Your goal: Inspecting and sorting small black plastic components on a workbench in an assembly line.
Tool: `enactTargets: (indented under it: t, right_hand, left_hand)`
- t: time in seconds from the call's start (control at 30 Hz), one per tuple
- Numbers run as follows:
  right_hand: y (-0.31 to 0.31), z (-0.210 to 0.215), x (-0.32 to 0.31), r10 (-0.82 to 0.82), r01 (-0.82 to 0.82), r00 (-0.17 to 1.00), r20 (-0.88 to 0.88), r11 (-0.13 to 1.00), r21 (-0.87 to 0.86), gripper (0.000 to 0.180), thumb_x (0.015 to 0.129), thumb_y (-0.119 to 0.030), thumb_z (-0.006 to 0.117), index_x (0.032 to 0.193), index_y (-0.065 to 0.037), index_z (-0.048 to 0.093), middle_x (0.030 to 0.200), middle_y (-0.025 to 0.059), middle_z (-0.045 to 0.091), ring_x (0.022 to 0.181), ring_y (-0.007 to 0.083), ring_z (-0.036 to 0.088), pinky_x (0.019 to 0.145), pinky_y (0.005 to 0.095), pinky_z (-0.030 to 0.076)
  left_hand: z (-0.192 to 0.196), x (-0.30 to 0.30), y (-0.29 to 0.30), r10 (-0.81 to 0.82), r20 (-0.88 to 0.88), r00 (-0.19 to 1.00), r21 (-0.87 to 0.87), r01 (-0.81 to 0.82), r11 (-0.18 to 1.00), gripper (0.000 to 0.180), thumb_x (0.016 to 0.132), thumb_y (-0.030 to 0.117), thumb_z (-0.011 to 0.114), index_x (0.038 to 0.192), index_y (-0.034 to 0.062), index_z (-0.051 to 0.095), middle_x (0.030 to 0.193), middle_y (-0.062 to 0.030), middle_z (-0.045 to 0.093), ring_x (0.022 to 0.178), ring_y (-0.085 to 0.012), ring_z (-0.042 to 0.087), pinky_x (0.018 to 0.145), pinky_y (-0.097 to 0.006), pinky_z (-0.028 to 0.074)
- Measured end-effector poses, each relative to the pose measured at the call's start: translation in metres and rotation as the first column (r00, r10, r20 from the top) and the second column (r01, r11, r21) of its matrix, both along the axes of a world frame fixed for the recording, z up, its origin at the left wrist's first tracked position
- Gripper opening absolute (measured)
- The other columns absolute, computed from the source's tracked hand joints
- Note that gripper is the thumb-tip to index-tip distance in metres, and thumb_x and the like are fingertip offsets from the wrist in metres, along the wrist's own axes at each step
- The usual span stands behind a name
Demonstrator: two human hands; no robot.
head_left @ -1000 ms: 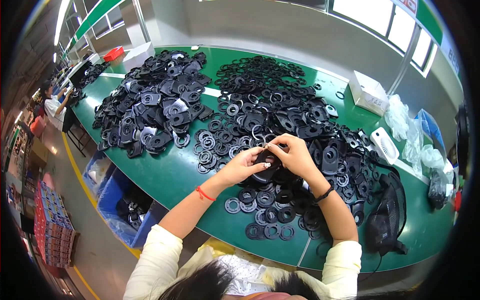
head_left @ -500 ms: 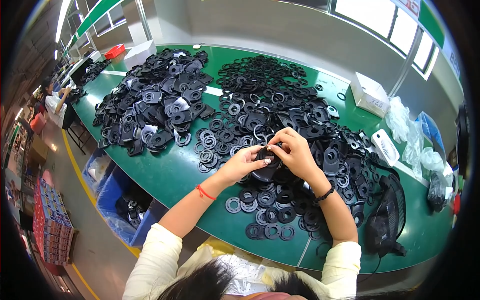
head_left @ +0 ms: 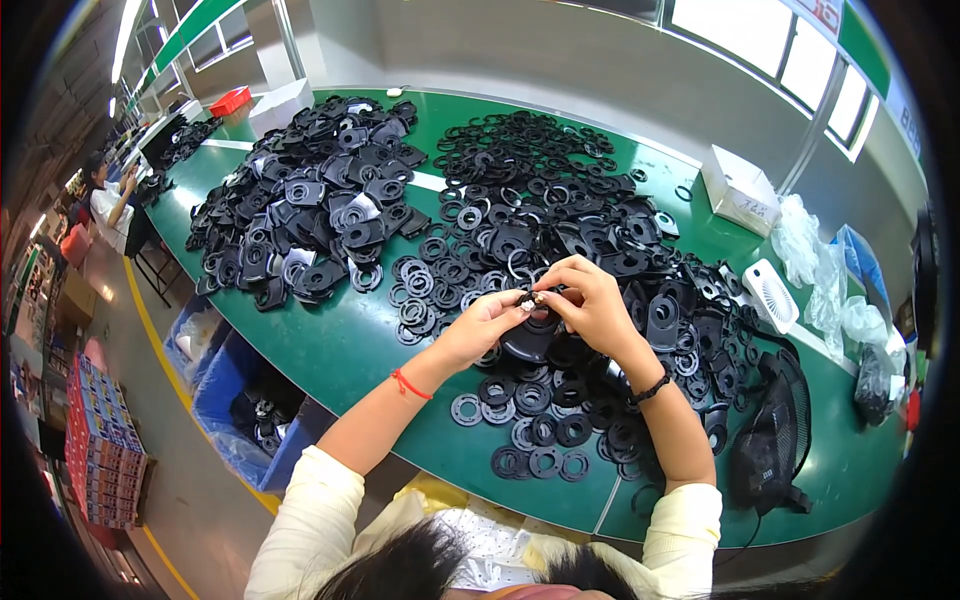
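Over the middle of the green bench [head_left: 330, 350], my left hand [head_left: 478, 328] and my right hand [head_left: 592, 308] meet with fingers pinched around a black plastic part [head_left: 528, 342]. Its rounded lower end hangs below my fingertips; the upper portion is mostly covered by them. My right hand comes at it from the right side, my left from the left. Flat black rings [head_left: 440, 275] lie just beyond my left hand. Similar black plates with round holes [head_left: 660, 320] are heaped beside my right hand.
A large heap of black plates [head_left: 310, 200] is at the left, and thin rings [head_left: 520, 150] cover the far middle. A white box [head_left: 738, 190], small white fan [head_left: 770, 295], plastic bags [head_left: 825, 275] and black mesh bag [head_left: 770, 440] stand right. Blue crates [head_left: 240, 420] sit below; a co-worker [head_left: 110, 205] sits far left.
My left fingertips and thumb have shifted up toward the right-hand fingers, so the two pinches now sit closer together. The black part's angle has changed slightly; my forearms stay almost where they were.
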State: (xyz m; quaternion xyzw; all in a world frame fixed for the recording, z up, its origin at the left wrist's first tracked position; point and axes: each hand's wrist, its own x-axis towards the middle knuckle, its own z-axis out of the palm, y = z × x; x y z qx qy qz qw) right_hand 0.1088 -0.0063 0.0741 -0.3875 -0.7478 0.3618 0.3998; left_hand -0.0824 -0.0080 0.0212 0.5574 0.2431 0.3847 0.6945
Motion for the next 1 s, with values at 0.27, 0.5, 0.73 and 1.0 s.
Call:
enactTargets:
  t: [0.27, 0.5, 0.73, 1.0]
  right_hand:
    - [0.001, 0.005, 0.004, 0.028, -0.033, 0.999, -0.031, 0.983, -0.182, 0.008, 0.082, -0.003, 0.065, 0.090, 0.000, 0.062, 0.098, 0.0036, 0.057, 0.054, 0.0046, 0.055, 0.041, 0.0170, 0.039]
    - [0.006, 0.004, 0.011, 0.124, -0.133, 0.991, -0.053, 0.963, -0.234, 0.008, 0.083, -0.004, 0.065, 0.089, -0.001, 0.062, 0.095, 0.0037, 0.061, 0.050, 0.0030, 0.052, 0.041, 0.0166, 0.038]
    - [0.001, 0.011, 0.006, 0.033, -0.036, 0.999, -0.014, 0.952, -0.305, 0.015, 0.084, -0.006, 0.063, 0.098, 0.000, 0.064, 0.077, 0.0006, 0.064, 0.047, 0.0011, 0.049, 0.042, 0.0162, 0.036]
    - [0.002, 0.004, 0.003, -0.003, -0.039, 0.994, -0.105, 0.919, -0.393, 0.017, 0.086, -0.007, 0.061, 0.100, 0.001, 0.064, 0.073, -0.0010, 0.061, 0.049, 0.0009, 0.045, 0.044, 0.0161, 0.035]
  left_hand:
    - [-0.002, -0.002, 0.001, -0.047, 0.062, 0.997, -0.090, 0.052, 0.995, 0.030, 0.098, 0.015, 0.044, 0.121, -0.0023, 0.051, 0.113, -0.0058, 0.060, 0.105, -0.0112, 0.056, 0.093, -0.027, 0.045]
    - [0.001, 0.000, -0.002, -0.060, -0.048, 0.997, 0.077, 0.064, 0.995, 0.031, 0.099, 0.017, 0.044, 0.121, -0.0016, 0.052, 0.113, -0.0048, 0.060, 0.105, -0.0099, 0.055, 0.095, -0.026, 0.042]
    - [0.004, 0.000, -0.002, -0.048, -0.079, 0.996, 0.133, 0.058, 0.989, 0.030, 0.099, 0.017, 0.042, 0.118, -0.0030, 0.055, 0.112, -0.0041, 0.060, 0.104, -0.0097, 0.054, 0.095, -0.026, 0.041]
    - [-0.012, 0.004, 0.001, 0.370, -0.224, 0.901, 0.443, -0.244, 0.863, 0.025, 0.097, 0.020, 0.048, 0.101, -0.0011, 0.061, 0.080, -0.0051, 0.065, 0.070, -0.0066, 0.052, 0.063, -0.024, 0.043]
